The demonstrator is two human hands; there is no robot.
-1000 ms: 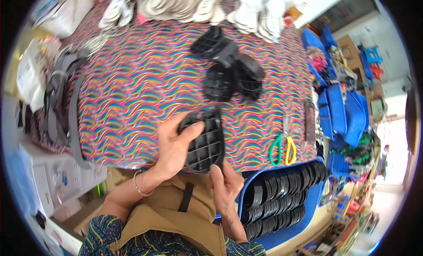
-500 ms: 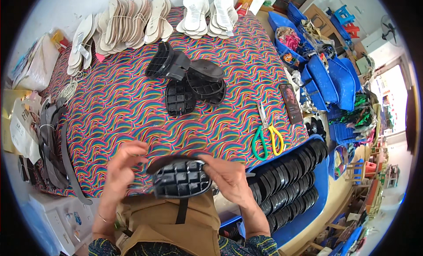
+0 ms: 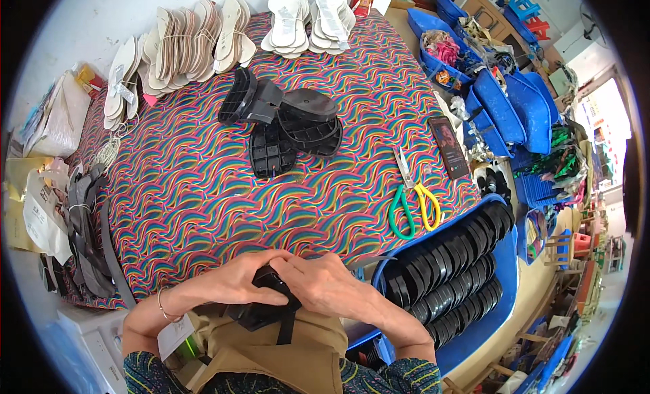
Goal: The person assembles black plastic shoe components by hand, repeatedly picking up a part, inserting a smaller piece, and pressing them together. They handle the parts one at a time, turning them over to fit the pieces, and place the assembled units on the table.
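Close to my apron, a black shoe heel piece [image 3: 261,316] is gripped between my two hands, below the table's near edge. My left hand [image 3: 237,279] wraps it from the left, thumb lying across it. From the right, my right hand [image 3: 325,282] has its fingers bent in and pressed at the piece's upper edge, touching the left fingertips. Most of the piece is hidden by the hands. Farther off on the patterned cloth [image 3: 203,211] lies a loose group of similar black heel pieces [image 3: 308,104], some showing hollow gridded undersides.
Scissors [image 3: 411,186] with green and yellow handles lie at the right, near a phone [image 3: 448,149]. A blue bin [image 3: 497,313] beside the table holds rows of black pieces. Bundled pale insoles [image 3: 183,52] line the wall. Dark strips [image 3: 88,231] hang at the left edge.
My left hand, apart from the piece before, now grips it. The piece has turned, its gridded side no longer facing up, and sits lower, nearer my apron. The right hand has moved left.
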